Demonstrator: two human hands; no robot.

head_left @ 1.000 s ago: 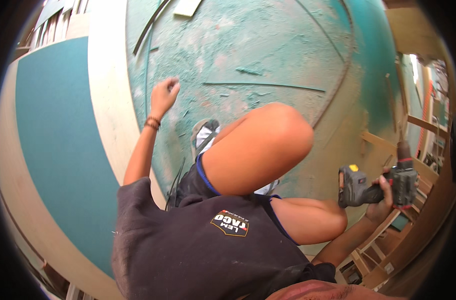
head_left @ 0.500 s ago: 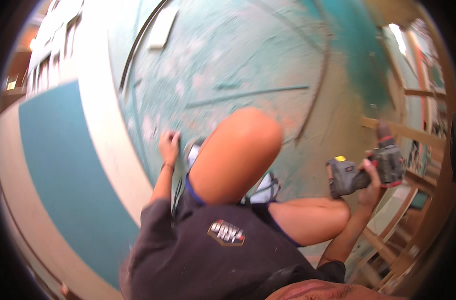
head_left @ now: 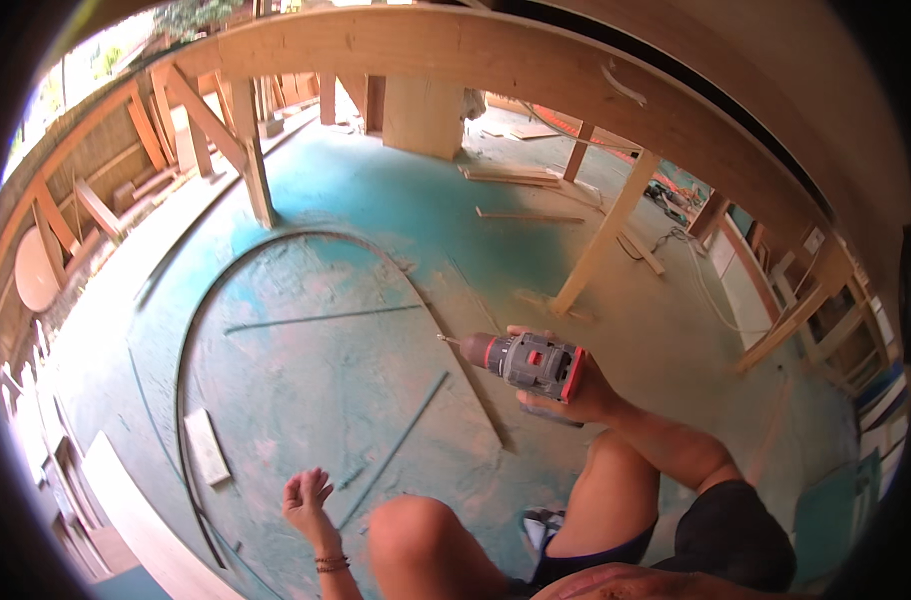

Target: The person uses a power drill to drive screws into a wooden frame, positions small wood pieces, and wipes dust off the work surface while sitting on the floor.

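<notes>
My right hand [head_left: 593, 396] is wrapped round the handle of a grey and red cordless drill [head_left: 539, 364], held up above the floor. Its bit [head_left: 449, 341] points left, over the thin curved strip [head_left: 189, 330] that lies on the floor in an arch. My left hand [head_left: 308, 500] is raised low in the picture, left of my knee, with its fingers drawn together. Whatever is between those fingertips is too small to make out. Below it on the floor, a pale short board [head_left: 207, 447] lies inside the curve.
Two thin straight strips, one across [head_left: 321, 319] and one slanted [head_left: 396, 448], lie on the paint-stained floor. A wooden post [head_left: 608, 235] and a brace [head_left: 211, 120] stand beneath a heavy beam [head_left: 376, 45]. Loose boards [head_left: 511, 176] lie further back, and a white panel edge [head_left: 141, 520] is at lower left.
The view has swung up and away from my body, showing more of the floor ahead. The drill has come from my right side to in front of me, its bit now leftward.
</notes>
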